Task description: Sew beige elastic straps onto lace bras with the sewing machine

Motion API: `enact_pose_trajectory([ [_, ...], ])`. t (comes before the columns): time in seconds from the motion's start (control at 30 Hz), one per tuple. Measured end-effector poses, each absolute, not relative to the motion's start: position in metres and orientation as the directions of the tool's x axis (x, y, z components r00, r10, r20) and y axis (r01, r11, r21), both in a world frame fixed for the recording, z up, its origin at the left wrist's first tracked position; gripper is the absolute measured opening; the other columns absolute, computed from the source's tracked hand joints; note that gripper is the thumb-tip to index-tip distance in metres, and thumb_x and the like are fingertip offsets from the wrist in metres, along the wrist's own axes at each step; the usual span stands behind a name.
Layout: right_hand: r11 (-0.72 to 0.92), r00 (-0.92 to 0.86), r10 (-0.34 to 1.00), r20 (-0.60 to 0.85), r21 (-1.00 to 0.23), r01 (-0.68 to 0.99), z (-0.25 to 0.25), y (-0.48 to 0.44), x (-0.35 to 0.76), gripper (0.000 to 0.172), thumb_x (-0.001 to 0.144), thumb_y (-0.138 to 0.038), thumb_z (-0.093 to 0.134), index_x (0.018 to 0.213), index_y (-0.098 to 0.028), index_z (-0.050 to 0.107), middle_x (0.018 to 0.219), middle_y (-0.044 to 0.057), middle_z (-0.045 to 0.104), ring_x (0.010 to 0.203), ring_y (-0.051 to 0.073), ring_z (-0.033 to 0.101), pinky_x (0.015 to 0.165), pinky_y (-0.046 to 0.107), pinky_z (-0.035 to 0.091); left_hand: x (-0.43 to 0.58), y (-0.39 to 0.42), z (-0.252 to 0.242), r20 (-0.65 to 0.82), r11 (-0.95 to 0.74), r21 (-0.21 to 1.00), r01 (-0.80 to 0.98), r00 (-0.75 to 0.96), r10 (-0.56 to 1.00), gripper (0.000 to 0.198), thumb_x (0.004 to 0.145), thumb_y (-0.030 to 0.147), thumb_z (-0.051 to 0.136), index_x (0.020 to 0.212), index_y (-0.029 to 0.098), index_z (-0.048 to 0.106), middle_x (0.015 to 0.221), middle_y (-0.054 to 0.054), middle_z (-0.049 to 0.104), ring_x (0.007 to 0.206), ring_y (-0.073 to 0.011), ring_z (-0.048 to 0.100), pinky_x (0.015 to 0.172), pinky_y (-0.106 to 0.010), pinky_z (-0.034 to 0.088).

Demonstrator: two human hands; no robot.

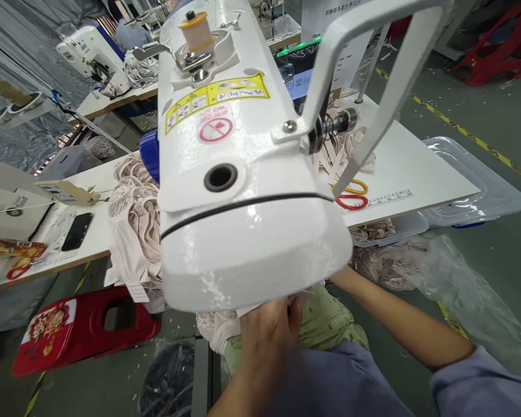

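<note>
The white sewing machine head (pixel 252 249) fills the middle of the view and hides the work under it. Just below its front edge is my left hand (pixel 271 321), back upward, with its thumb bent in and its fingertips out of sight under the head. It is closed on beige fabric, part of a lace garment (pixel 219 330) that hangs by the wrist over my lap. My right forearm reaches in from the right, and the hand itself is hidden behind the machine head. More beige lace garments (pixel 134 226) lie heaped left of the machine, with white labels hanging down.
Scissors (pixel 353 200) and a clear ruler (pixel 391 198) lie on the white table (pixel 434 174) at right, near beige straps (pixel 334 156). At left are a black phone (pixel 77 231), a red stool (pixel 87 324) and a bin with a dark liner (pixel 169 376). Plastic tubs (pixel 473 185) stand at right.
</note>
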State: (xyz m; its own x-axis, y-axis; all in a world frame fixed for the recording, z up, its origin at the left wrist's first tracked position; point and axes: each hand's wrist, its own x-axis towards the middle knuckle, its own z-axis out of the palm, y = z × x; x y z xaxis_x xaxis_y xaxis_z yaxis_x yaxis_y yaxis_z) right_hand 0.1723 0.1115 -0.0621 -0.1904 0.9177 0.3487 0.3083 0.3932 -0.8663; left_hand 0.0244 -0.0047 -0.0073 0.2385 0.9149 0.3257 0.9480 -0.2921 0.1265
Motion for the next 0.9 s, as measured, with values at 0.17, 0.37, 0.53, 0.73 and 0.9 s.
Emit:
enact_pose_trajectory([
  [0.17,0.211,-0.12,0.973,0.196,-0.969,0.128,-0.063,0.098,0.18,0.028,0.092,-0.049,0.054,0.107,-0.025,0.056,0.082,0.002,0.065,0.067,0.017,0.06,0.058,0.028,0.052,0.02,-0.011,-0.015,0.379,-0.255,0.138,0.957,0.187,0.907,0.051,0.099,0.032,0.044,0.148,0.019,0.037,0.09,-0.01,0.074,0.083,-0.0272,0.07,0.073,-0.037,0.057],
  [0.37,0.1,-0.215,0.974,0.075,-0.989,0.107,-0.056,0.08,0.18,0.037,0.09,-0.058,0.052,0.096,-0.022,0.058,0.082,0.004,0.065,0.072,0.018,0.061,0.065,0.029,0.052,0.015,-0.022,-0.035,0.478,-0.181,0.026,0.983,0.146,0.866,0.078,0.095,0.039,0.057,0.155,0.006,0.019,0.12,-0.025,0.068,0.105,-0.036,0.069,0.082,-0.043,0.058],
  [0.53,0.118,-0.279,0.958,0.063,-0.976,0.184,-0.041,0.057,0.19,0.056,0.085,-0.074,0.05,0.096,-0.019,0.058,0.084,0.006,0.065,0.078,0.02,0.063,0.066,0.03,0.051,0.028,-0.03,-0.04,0.481,-0.225,0.097,0.97,0.152,0.864,0.079,0.097,0.035,0.054,0.156,0.005,0.011,0.133,-0.029,0.059,0.117,-0.0386,0.064,0.084,-0.044,0.059],
  [0.73,0.002,-0.278,0.959,-0.052,-0.982,0.188,-0.031,0.023,0.207,0.04,0.093,-0.055,0.051,0.083,-0.019,0.064,0.076,0.003,0.067,0.07,0.018,0.061,0.063,0.029,0.051,0.055,-0.075,-0.046,0.38,-0.376,0.385,0.843,0.227,0.897,0.071,0.099,0.04,0.042,0.155,0.005,0.017,0.112,-0.021,0.072,0.098,-0.0297,0.073,0.073,-0.037,0.064],
  [0.9,0.033,-0.503,0.862,-0.067,-0.982,0.187,-0.022,0.015,0.211,0.032,0.092,-0.037,0.054,0.068,-0.019,0.063,0.062,-0.001,0.06,0.058,0.014,0.053,0.052,0.024,0.043,0.038,-0.064,-0.01,0.468,-0.567,0.427,0.704,0.365,0.805,0.041,0.096,0.018,0.045,0.137,0.016,0.049,0.108,-0.012,0.074,0.103,-0.0242,0.07,0.091,-0.039,0.057],
])
